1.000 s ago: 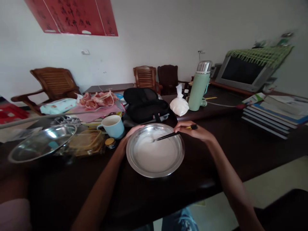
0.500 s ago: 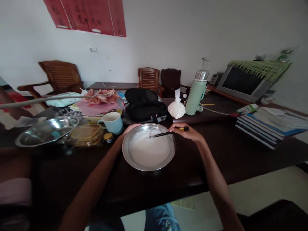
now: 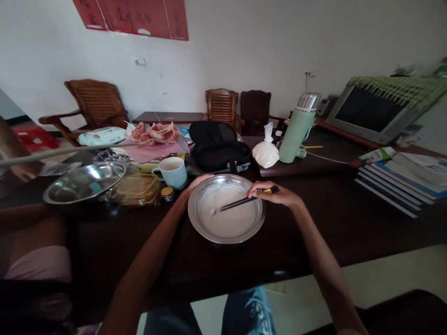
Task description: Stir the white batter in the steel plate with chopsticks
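Observation:
In front of me on the dark table stands a round metal basin (image 3: 226,240) with a white, milky liquid (image 3: 232,221) in it. My left hand (image 3: 199,182) grips the basin's far left rim, its fingers partly hidden behind the edge. A pair of black chopsticks (image 3: 239,203) with gold-marked ends is held in my right hand (image 3: 271,192), over the basin's right rim. Their tips dip into the liquid left of the middle, where a pale lump (image 3: 213,211) shows. Beyond the basin sits a tied plastic bag of white powder (image 3: 266,152).
Left of the basin are a light blue mug (image 3: 174,173), a small jar (image 3: 167,193), plastic boxes (image 3: 138,188) and another metal basin (image 3: 52,197). A black bag (image 3: 220,156) and a green thermos (image 3: 296,135) stand behind. Books (image 3: 394,186) lie right; another person's arm (image 3: 21,160) shows left.
The chopstick tips have moved nearer to me within the liquid, and my right hand has tilted with them. The whole view has shifted slightly. My left hand stays at the rim.

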### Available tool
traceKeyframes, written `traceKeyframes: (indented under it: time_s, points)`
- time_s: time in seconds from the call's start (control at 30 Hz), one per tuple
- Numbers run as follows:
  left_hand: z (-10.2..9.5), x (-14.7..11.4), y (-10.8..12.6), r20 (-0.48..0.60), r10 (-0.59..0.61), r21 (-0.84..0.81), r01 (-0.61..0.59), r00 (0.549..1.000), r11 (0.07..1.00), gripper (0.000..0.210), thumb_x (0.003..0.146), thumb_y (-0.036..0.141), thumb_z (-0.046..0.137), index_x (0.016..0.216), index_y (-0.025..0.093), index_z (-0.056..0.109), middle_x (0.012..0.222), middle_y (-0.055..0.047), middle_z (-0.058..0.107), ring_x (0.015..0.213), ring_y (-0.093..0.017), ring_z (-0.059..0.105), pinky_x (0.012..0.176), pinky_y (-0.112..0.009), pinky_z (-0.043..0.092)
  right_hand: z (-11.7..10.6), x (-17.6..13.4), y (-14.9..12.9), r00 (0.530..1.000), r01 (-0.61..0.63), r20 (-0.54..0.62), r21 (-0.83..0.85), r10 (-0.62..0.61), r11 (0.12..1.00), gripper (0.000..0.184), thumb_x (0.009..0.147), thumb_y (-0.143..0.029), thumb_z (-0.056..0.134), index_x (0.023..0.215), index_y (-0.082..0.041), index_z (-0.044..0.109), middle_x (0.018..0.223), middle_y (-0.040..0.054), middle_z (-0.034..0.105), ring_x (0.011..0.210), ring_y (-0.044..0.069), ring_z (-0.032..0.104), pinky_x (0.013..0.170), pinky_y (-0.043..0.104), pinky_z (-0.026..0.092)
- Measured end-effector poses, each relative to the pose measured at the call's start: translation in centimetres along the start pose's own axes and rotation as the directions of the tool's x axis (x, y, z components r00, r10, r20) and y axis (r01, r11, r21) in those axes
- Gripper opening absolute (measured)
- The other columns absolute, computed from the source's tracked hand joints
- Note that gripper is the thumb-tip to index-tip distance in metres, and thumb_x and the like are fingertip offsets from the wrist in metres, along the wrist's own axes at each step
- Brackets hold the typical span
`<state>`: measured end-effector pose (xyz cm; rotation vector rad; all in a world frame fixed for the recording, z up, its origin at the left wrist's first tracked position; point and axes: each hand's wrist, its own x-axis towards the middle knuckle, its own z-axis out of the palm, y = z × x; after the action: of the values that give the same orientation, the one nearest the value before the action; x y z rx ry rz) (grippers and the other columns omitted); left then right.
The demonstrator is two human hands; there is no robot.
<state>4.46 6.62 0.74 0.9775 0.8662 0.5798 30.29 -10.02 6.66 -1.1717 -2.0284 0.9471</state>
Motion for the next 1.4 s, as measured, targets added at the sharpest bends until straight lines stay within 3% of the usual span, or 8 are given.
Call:
traceKeyframes:
  time_s: [0.13, 0.3, 0.5, 0.67, 0.87, 1.07, 1.23, 1.4]
  points:
    - [0.3, -0.3, 0.1, -0.012, -0.004, -0.004, 0.004, 1.000, 1.000, 0.021, 0.080, 0.022, 0.058, 0.061, 0.015, 0.066, 0.054, 0.000, 0.065, 0.051, -0.014, 0.055, 0.063, -0.028, 0.044, -1.7, -1.4, 0.3, 0.986, -0.078, -0.150, -0.052, 0.070, 0.996, 0.022, 0.086, -0.037, 0.056, 0.085, -0.019, 0.068, 0.091, 0.0055, 0.070, 0.089, 0.019, 0.062, 0.083, 0.035, 0.046]
    - [0.1, -0.2, 0.0, -0.016, -0.009, 0.011, 0.009, 1.000, 1.000, 0.019, 0.079, 0.021, 0.058, 0.064, 0.015, 0.068, 0.055, -0.001, 0.065, 0.053, -0.016, 0.058, 0.064, -0.029, 0.045, -0.5, -0.6, 0.1, 0.995, -0.013, 0.096, 0.030, 0.010, 0.999, 0.024, 0.087, -0.037, 0.055, 0.088, -0.018, 0.069, 0.093, 0.0054, 0.071, 0.090, 0.018, 0.064, 0.082, 0.033, 0.047]
    - [-0.1, -0.1, -0.1, -0.002, -0.017, 0.005, 0.017, 1.000, 1.000, 0.017, 0.079, 0.024, 0.061, 0.068, 0.016, 0.069, 0.058, -0.001, 0.067, 0.053, -0.016, 0.059, 0.064, -0.029, 0.046, -0.9, -0.8, 0.2, 0.983, -0.094, -0.166, -0.056, 0.084, 0.994, 0.022, 0.086, -0.037, 0.056, 0.087, -0.019, 0.069, 0.091, 0.0050, 0.070, 0.085, 0.018, 0.062, 0.078, 0.033, 0.048]
    - [0.4, -0.7, 0.3, 0.023, -0.012, 0.002, 0.012, 1.000, 1.000, 0.015, 0.080, 0.022, 0.059, 0.071, 0.015, 0.070, 0.058, -0.001, 0.068, 0.055, -0.016, 0.059, 0.064, -0.028, 0.046, -0.2, -0.6, -0.5, 0.997, -0.071, 0.017, 0.022, 0.070, 0.997, 0.026, 0.084, -0.040, 0.058, 0.086, -0.017, 0.069, 0.088, 0.0059, 0.071, 0.087, 0.019, 0.064, 0.079, 0.033, 0.048]
    - [0.3, -0.4, 0.2, -0.018, -0.023, -0.016, 0.023, 1.000, 1.000, 0.022, 0.082, 0.021, 0.055, 0.069, 0.013, 0.071, 0.056, -0.001, 0.067, 0.052, -0.015, 0.058, 0.063, -0.027, 0.046, -0.4, -0.5, 0.1, 0.973, -0.095, -0.212, 0.001, 0.093, 0.995, 0.020, 0.085, -0.036, 0.057, 0.084, -0.020, 0.069, 0.083, 0.0022, 0.069, 0.077, 0.015, 0.061, 0.073, 0.029, 0.046]
    - [0.1, -0.6, 0.2, 0.023, -0.036, -0.019, 0.036, 0.999, 0.999, 0.017, 0.080, 0.023, 0.060, 0.075, 0.013, 0.072, 0.055, -0.001, 0.067, 0.050, -0.015, 0.058, 0.057, -0.026, 0.045, -0.5, -0.7, -0.2, 0.994, -0.079, -0.074, -0.004, 0.079, 0.997, 0.023, 0.085, -0.037, 0.057, 0.085, -0.019, 0.070, 0.087, 0.0035, 0.070, 0.086, 0.018, 0.063, 0.079, 0.031, 0.046]
    - [0.2, -0.5, 0.2, -0.011, -0.011, -0.002, 0.011, 1.000, 1.000, 0.017, 0.079, 0.025, 0.063, 0.070, 0.013, 0.070, 0.056, -0.002, 0.067, 0.051, -0.015, 0.059, 0.059, -0.026, 0.046, -0.9, -1.0, 0.2, 0.981, -0.065, -0.188, -0.055, 0.054, 0.996, 0.023, 0.086, -0.038, 0.056, 0.086, -0.019, 0.069, 0.085, 0.0033, 0.070, 0.077, 0.015, 0.062, 0.074, 0.029, 0.047]
    - [-0.1, 0.0, 0.1, -0.022, 0.027, 0.001, -0.027, 0.999, 1.000, 0.017, 0.081, 0.020, 0.060, 0.069, 0.013, 0.070, 0.052, 0.001, 0.065, 0.050, -0.013, 0.056, 0.059, -0.025, 0.045, -0.1, -0.4, -0.2, 0.999, -0.028, 0.021, 0.025, 0.027, 0.999, 0.025, 0.085, -0.038, 0.057, 0.085, -0.017, 0.070, 0.087, 0.0051, 0.072, 0.084, 0.018, 0.065, 0.078, 0.031, 0.049]
